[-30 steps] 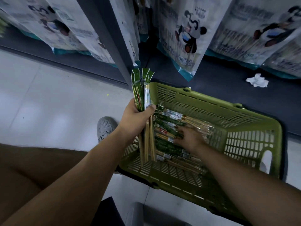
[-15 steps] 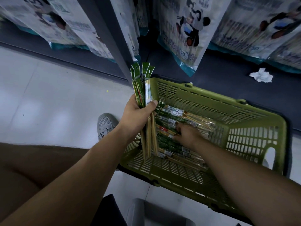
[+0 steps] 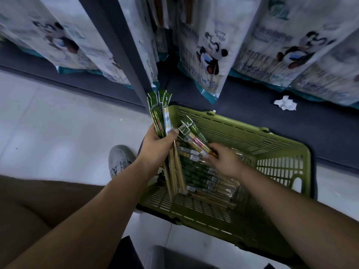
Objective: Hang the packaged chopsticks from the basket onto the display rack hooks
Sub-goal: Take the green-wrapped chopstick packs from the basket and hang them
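Observation:
A green plastic basket (image 3: 272, 144) stands on the floor and holds several chopstick packs (image 3: 202, 177) with green headers. My left hand (image 3: 157, 146) grips an upright bundle of chopstick packs (image 3: 162, 117) over the basket's left end. My right hand (image 3: 225, 162) pinches another chopstick pack (image 3: 194, 136), lifted out of the pile and tilted up to the left, its header close to my left thumb. No display rack hooks are visible.
Large white panda-printed bags (image 3: 206, 55) hang along the dark rack base (image 3: 252, 105) behind the basket. A grey upright post (image 3: 120, 55) rises left of them. A crumpled white paper (image 3: 285, 102) lies on the base. My grey shoe (image 3: 119, 162) rests left of the basket.
My right hand has picked a pack out of the pile in the basket and raised it toward my left hand. My left hand keeps its bundle upright.

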The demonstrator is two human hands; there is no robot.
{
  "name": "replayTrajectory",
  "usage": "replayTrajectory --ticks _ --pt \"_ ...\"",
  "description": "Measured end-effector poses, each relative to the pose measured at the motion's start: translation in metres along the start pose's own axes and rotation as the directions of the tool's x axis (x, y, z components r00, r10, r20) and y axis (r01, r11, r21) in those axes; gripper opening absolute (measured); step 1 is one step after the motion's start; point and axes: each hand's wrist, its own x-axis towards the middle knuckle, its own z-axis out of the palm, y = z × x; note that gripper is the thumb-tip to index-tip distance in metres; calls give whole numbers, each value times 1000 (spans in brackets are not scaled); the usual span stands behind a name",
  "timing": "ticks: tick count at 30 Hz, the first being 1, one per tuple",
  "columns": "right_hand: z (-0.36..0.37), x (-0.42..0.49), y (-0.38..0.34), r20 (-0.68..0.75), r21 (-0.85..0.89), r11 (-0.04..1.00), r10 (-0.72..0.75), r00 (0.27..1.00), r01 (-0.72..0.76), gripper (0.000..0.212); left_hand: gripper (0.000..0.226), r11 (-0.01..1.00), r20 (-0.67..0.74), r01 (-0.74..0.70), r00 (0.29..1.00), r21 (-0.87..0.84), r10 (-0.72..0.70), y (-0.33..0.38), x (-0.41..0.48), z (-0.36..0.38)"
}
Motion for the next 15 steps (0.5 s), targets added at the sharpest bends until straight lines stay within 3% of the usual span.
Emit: replayTrajectory --ticks 4,7,10,13,15 --pt "-27 -27 -27 -7 190 982 15 1000 -14 13 11 999 -1 33 999 -39 -33 5 -15 8" --pt "-43 -49 -58 -8 286 958 4 1000 -2 10 17 993 87 71 994 -98 -63 14 -31 19" --pt "-55 -72 -93 -96 355 932 -36 995 68 16 28 982 194 87 980 -165 -54 33 -49 31" --pt "-70 -98 -124 -190 366 917 -93 977 158 24 31 959 265 63 964 -277 13 58 -67 43" --pt "-82 -114 -139 -246 258 940 -158 956 222 29 27 956 256 -15 962 -294 93 77 -78 49"
